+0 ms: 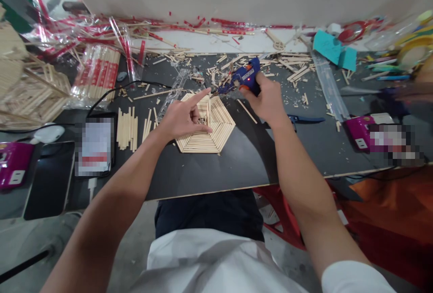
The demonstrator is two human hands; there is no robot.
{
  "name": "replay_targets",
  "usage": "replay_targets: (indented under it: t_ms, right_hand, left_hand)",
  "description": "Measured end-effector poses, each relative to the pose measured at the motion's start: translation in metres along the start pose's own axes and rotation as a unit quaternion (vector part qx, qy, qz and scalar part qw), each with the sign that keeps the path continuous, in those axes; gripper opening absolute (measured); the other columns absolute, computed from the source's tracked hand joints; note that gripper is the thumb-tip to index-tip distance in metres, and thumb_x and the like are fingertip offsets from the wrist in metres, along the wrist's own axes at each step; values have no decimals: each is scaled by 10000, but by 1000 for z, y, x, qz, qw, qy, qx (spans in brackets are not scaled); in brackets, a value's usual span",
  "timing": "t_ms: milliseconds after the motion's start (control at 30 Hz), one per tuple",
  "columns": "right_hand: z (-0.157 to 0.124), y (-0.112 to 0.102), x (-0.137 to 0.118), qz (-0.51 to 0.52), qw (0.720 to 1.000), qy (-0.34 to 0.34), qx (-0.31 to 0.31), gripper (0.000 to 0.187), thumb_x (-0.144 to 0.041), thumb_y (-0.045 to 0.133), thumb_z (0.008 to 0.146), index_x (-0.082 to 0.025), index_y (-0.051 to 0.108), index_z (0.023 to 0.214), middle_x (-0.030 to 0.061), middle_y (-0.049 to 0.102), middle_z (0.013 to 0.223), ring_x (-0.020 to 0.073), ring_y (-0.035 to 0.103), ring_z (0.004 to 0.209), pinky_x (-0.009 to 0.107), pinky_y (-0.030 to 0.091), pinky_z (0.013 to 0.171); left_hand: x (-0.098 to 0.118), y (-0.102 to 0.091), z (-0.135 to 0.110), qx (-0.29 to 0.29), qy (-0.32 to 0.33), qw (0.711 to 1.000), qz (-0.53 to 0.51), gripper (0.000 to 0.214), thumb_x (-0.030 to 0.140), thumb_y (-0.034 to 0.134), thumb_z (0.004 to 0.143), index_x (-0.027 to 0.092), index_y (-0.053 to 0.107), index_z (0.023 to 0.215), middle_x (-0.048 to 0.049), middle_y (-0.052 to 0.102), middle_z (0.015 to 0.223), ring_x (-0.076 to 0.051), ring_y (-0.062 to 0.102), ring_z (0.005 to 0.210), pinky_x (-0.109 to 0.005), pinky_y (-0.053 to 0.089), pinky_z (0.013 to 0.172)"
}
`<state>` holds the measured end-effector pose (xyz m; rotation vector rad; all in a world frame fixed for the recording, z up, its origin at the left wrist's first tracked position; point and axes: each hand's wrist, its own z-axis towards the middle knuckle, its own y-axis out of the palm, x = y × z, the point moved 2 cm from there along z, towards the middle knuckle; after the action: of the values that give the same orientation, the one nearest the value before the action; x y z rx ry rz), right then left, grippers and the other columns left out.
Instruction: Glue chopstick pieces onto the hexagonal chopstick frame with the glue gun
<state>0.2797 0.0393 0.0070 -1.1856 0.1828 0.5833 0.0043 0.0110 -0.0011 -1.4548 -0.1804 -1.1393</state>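
A hexagonal panel of thin wooden sticks [199, 145] lies on the dark tabletop before me. Over it is my left hand [182, 119], index finger and thumb stretched apart at the two ends of a short wooden stick [209, 111], its other fingers curled in. My right hand [267, 96] is wrapped round a blue hot glue gun [245, 76] with a lit red light, its nozzle pointing left near my left index fingertip. Short cut sticks [127, 129] lie in a row left of the panel. To the right, a blue-handled tool [307, 119] rests partly behind my right forearm.
Stick offcuts and scraps [297, 72] litter the back. At left are bundled sticks [96, 74], a phone [50, 180], another phone with a cable [96, 144] and a stick structure [37, 90]. A magenta box [358, 134] sits right, near another person's blurred hand [417, 92].
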Motion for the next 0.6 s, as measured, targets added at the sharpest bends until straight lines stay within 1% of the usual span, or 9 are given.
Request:
replay_targets:
  t_ms: [100,200,333,400,467,533,567,600]
  right_hand:
    - [0,-2,-3,-4,1000,23,-4,265,-459,594,949,-239,608,1096,74,640,799,296,659,822,426,505,793]
    - [1,-5,-3,-18,998,62,8,278,-425,657,904,-221,622,1088,88,676,871,300,667,878,435,515,842]
    - [1,-3,11,-35,992,117,20,325,-403,715,844,-194,642,1081,116,706,965,321,662,948,486,524,906]
    - [1,-2,21,-38,990,136,25,365,-395,731,825,-175,653,1105,146,709,1057,333,655,1016,504,522,946]
    - [0,-6,26,-41,988,143,41,398,-370,739,813,-161,662,1143,169,687,1165,331,646,1075,510,513,992]
    - [-1,-17,26,-34,990,132,45,385,-338,737,809,-166,681,1150,167,667,1222,307,654,1054,497,512,1007]
    - [-2,-24,24,-21,992,118,29,360,-324,732,811,-176,697,1137,156,674,1211,288,663,1007,485,521,991]
    - [-3,-31,21,1,995,102,-6,333,-318,727,814,-186,714,1120,139,691,1172,267,671,944,470,535,960]
  left_hand:
    - [2,-1,-1,-1,-2,1000,1,1122,649,867,655,191,429,1580,25,682,658,-136,588,583,-240,441,575]
    - [1,-2,-1,8,1,1000,-11,1106,648,853,677,182,423,1583,27,682,650,-130,587,576,-234,447,567]
    - [-2,-2,0,35,12,998,-56,1138,659,867,649,180,423,1581,43,657,616,-125,570,548,-238,461,556]
    - [-3,-2,1,45,17,996,-73,1142,655,877,637,177,433,1574,53,640,601,-120,555,532,-239,463,549]
    - [-2,-3,1,52,19,995,-83,1140,641,889,628,171,443,1566,59,630,598,-113,545,524,-235,460,539]
    - [0,-4,1,57,15,994,-94,1131,623,899,626,164,452,1558,60,625,600,-107,537,517,-228,454,526]
    - [2,-5,0,59,11,993,-101,1127,616,901,628,160,453,1556,59,624,600,-106,535,513,-227,451,518]
    - [3,-6,0,60,6,992,-108,1125,611,902,630,155,453,1556,57,624,598,-107,535,510,-226,449,511]
